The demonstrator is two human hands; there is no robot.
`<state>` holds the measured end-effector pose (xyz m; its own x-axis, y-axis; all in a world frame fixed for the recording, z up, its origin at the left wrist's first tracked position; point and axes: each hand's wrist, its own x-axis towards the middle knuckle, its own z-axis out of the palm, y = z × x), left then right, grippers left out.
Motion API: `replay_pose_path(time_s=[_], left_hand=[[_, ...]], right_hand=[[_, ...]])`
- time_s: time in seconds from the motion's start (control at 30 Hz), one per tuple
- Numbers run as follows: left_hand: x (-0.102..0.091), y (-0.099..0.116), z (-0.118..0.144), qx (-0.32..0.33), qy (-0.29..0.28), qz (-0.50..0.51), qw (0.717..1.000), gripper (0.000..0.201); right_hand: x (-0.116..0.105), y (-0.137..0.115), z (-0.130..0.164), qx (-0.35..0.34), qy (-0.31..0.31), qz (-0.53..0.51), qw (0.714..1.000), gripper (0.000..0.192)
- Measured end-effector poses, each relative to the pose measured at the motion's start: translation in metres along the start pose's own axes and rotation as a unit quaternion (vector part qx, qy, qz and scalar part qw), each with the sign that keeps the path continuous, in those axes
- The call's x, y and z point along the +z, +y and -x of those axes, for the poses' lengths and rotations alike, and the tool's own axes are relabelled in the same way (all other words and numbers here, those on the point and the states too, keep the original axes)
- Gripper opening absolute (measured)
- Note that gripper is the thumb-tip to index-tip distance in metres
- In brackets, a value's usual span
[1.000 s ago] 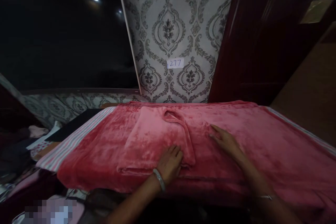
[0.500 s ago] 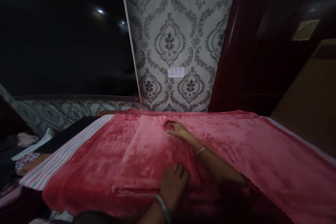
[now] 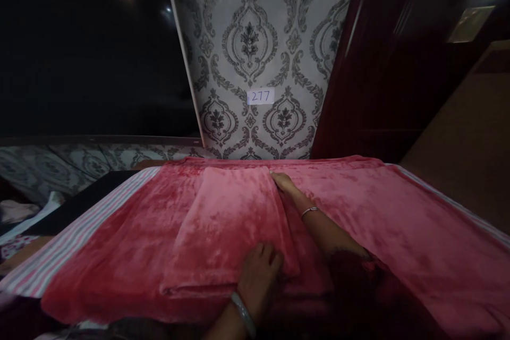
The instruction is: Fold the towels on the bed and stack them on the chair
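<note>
A folded piece of pink plush fabric [image 3: 227, 223], roughly rectangular, lies flat on a larger pink plush blanket [image 3: 358, 218]. My left hand [image 3: 261, 271], with a pale bangle at the wrist, rests on the near right part of the folded piece. Its fingers are slightly bent and lie on the cloth. At the far right corner of the fold is my right hand [image 3: 283, 183], a thin silver bracelet on its wrist. Its fingers are closed at the corner's edge, with the fingertips partly hidden.
Striped cloth [image 3: 91, 218] shows along the blanket's left side. A dark screen [image 3: 91, 53] stands behind at left, before patterned wallpaper carrying a paper label [image 3: 260, 96] marked 277. Dark red glossy panelling [image 3: 382, 64] and a brown board [image 3: 466, 133] stand at right.
My right hand has moved from a crumpled hollow at the top edge to the far right corner. That corner now lies smooth and squared. My left hand stays about where it was on the cloth.
</note>
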<state>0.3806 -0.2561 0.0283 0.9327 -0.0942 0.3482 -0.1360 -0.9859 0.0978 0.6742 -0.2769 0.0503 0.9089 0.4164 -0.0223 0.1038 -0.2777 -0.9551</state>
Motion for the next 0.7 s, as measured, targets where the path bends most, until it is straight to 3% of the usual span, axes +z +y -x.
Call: replay_pose_path(time_s=[0.23,0.4,0.47,0.57,0.7], left_hand=[[-0.01,-0.003,-0.001,0.018,0.039,0.013,0.999,0.016],[-0.026,0.006,-0.009,0.051,0.107,0.049,0.992,0.027],[-0.023,0.013,-0.013,0.052,0.081,0.037,0.995,0.026],[-0.01,0.022,-0.016,0.039,0.007,-0.005,0.999,0.015],[-0.003,0.026,-0.016,0.028,-0.036,-0.013,0.999,0.015]], right_hand=[[0.011,-0.011,-0.002,0.051,-0.04,-0.079,0.995,0.028],[-0.004,-0.019,-0.014,0.023,-0.004,-0.121,0.992,0.021],[-0.016,-0.014,-0.014,0.008,0.024,-0.123,0.992,0.022],[-0.03,0.002,-0.009,0.012,0.059,-0.102,0.993,0.039],[-0.033,0.018,-0.001,0.019,0.076,-0.077,0.994,0.061]])
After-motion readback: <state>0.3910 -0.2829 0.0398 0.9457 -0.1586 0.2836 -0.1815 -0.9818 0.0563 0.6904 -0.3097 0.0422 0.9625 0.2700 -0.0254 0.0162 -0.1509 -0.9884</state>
